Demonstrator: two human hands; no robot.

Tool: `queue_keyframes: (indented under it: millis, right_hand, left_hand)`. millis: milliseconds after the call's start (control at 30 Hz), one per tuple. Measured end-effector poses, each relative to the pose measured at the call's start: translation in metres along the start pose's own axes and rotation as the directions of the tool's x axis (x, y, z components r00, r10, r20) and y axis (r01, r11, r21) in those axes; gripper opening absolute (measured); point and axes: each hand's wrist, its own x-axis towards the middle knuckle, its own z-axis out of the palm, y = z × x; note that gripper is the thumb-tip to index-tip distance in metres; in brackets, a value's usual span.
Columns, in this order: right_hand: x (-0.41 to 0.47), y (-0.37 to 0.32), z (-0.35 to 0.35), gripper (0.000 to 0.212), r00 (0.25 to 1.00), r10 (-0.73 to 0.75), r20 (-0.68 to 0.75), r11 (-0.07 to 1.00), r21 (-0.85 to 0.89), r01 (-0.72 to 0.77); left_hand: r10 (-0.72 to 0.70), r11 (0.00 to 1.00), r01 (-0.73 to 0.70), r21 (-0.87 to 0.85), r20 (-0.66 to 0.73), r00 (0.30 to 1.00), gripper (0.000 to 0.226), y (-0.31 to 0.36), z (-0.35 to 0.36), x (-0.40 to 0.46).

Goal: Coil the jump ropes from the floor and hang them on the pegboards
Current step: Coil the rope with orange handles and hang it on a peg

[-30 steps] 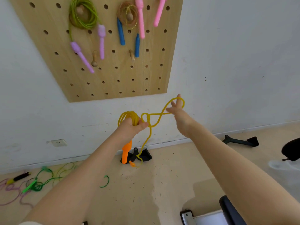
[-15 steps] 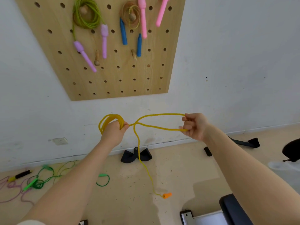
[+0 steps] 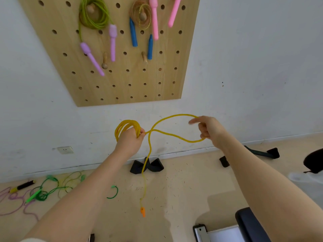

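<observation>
Wooden pegboard (image 3: 111, 81) with round holes fills your eleven to one o'clock on the white wall, already carrying a coiled lime-green rope with lilac handles (image 3: 93, 16) and other ropes with blue and pink handles. Down at eight o'clock, a tangle of green and purple ropes (image 3: 40, 193) lies on the beige floor (image 3: 183, 186). You're mid-coil on the yellow jump rope (image 3: 174, 135), held at centre in front of the wall, between pegboard and floor. Your left hand (image 3: 130, 142) is clamped round the finished loops; your right hand (image 3: 208, 128), well apart at three o'clock, has its fingers curled through a fresh loop, forefinger extended. The rope's tail hangs to its small orange handle (image 3: 142, 211) at six o'clock. Next, I'd judge, you bring that loop across into your left hand's bundle.
</observation>
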Motion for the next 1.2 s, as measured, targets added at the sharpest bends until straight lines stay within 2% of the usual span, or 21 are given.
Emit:
queue_keyframes:
  millis: [67,133,167,200,233,267,300,333,367,400,433,467,500,567,667,733,833,933,1000,1100,1200]
  right_hand:
    - [-0.007,0.003,-0.003,0.055,0.97,-0.09,0.225,0.963,-0.23,0.143]
    - [-0.009,0.003,0.004,0.068,0.903,0.053,0.426,0.838,-0.51,0.192]
    - [-0.005,0.004,0.01,0.067,0.875,0.172,0.452,0.589,-0.759,0.277]
    - [-0.002,0.01,0.018,0.059,0.876,0.237,0.421,0.229,-0.9,0.371]
    - [0.0,0.017,0.024,0.049,0.901,0.235,0.364,-0.154,-0.901,0.405]
    - [0.0,0.025,0.027,0.035,0.919,0.199,0.339,-0.387,-0.834,0.392]
    - [0.0,0.03,0.029,0.027,0.931,0.138,0.337,-0.482,-0.798,0.361]
    - [0.004,0.037,0.029,0.029,0.93,0.056,0.364,-0.465,-0.815,0.347]
    - [0.008,0.04,0.029,0.034,0.919,-0.016,0.395,-0.306,-0.877,0.371]
    - [0.007,0.038,0.032,0.033,0.91,-0.098,0.403,0.001,-0.914,0.405]
    - [0.003,0.032,0.038,0.027,0.908,-0.192,0.373,0.352,-0.837,0.418]
    - [0.0,0.026,0.045,0.017,0.902,-0.3,0.309,0.61,-0.665,0.431]
    - [-0.005,0.019,0.053,0.014,0.885,-0.406,0.228,0.719,-0.518,0.464]
    - [-0.013,0.006,0.067,0.03,0.848,-0.509,0.152,0.769,-0.363,0.526]
    - [-0.023,-0.011,0.079,0.05,0.874,-0.393,0.286,0.859,-0.224,0.459]
    - [-0.026,-0.017,0.079,0.037,0.863,-0.307,0.401,0.909,-0.144,0.39]
    - [-0.028,-0.025,0.073,0.014,0.829,-0.264,0.493,0.958,0.033,0.285]
    - [-0.031,-0.036,0.072,0.009,0.778,-0.226,0.586,0.944,-0.066,0.324]
    - [-0.031,-0.041,0.075,0.016,0.803,-0.269,0.533,0.919,-0.109,0.38]
    - [-0.027,-0.051,0.074,0.017,0.842,-0.454,0.291,0.87,-0.058,0.489]
    - [-0.027,-0.062,0.076,0.018,0.81,-0.57,0.139,0.819,0.011,0.574]
  left_hand:
    - [-0.003,1.0,0.003,0.026,0.002,1.0,0.019,-0.002,0.001,0.0]
    - [-0.028,0.999,0.028,0.029,0.022,0.999,0.018,-0.001,0.001,0.002]
    - [-0.048,0.999,0.048,0.009,0.034,0.998,0.017,0.001,-0.001,0.003]
    - [-0.066,0.997,0.067,-0.025,0.045,0.997,0.015,0.003,-0.003,0.004]
    - [-0.077,0.994,0.08,-0.068,0.051,0.996,0.015,0.005,-0.005,0.005]
    - [-0.085,0.989,0.091,-0.118,0.051,0.995,0.015,0.007,-0.008,0.005]
    - [-0.088,0.981,0.096,-0.169,0.055,0.995,0.017,0.009,-0.011,0.004]
    - [-0.083,0.974,0.095,-0.205,0.064,0.994,0.019,0.012,-0.014,0.002]
    - [-0.071,0.972,0.087,-0.218,0.083,0.994,0.021,0.013,-0.016,0.001]
    - [-0.055,0.974,0.077,-0.212,0.11,0.992,0.024,0.015,-0.019,-0.001]
    - [-0.039,0.976,0.068,-0.205,0.143,0.989,0.027,0.016,-0.022,-0.003]
    - [-0.026,0.975,0.063,-0.214,0.174,0.984,0.03,0.017,-0.023,-0.005]
    - [-0.013,0.968,0.063,-0.242,0.204,0.979,0.031,0.018,-0.025,-0.007]
    - [0.014,0.936,0.081,-0.344,0.265,0.964,0.028,0.022,-0.026,-0.012]
    - [0.061,0.834,0.102,-0.542,0.275,0.96,0.034,0.029,-0.03,-0.017]
    - [0.084,0.717,0.116,-0.688,0.251,0.964,0.038,0.03,-0.035,-0.016]
    - [0.084,0.442,0.218,-0.87,0.282,0.956,0.04,0.029,-0.039,-0.014]
    - [0.042,0.229,0.274,-0.934,0.291,0.956,0.042,0.033,-0.04,-0.014]
    - [0.025,0.189,0.274,-0.943,0.283,0.959,0.043,0.033,-0.044,-0.011]
    - [0.109,0.225,0.334,-0.915,0.364,0.925,0.041,0.027,-0.05,-0.012]
    - [0.374,0.294,0.468,-0.833,0.551,0.746,0.037,0.023,-0.057,-0.016]
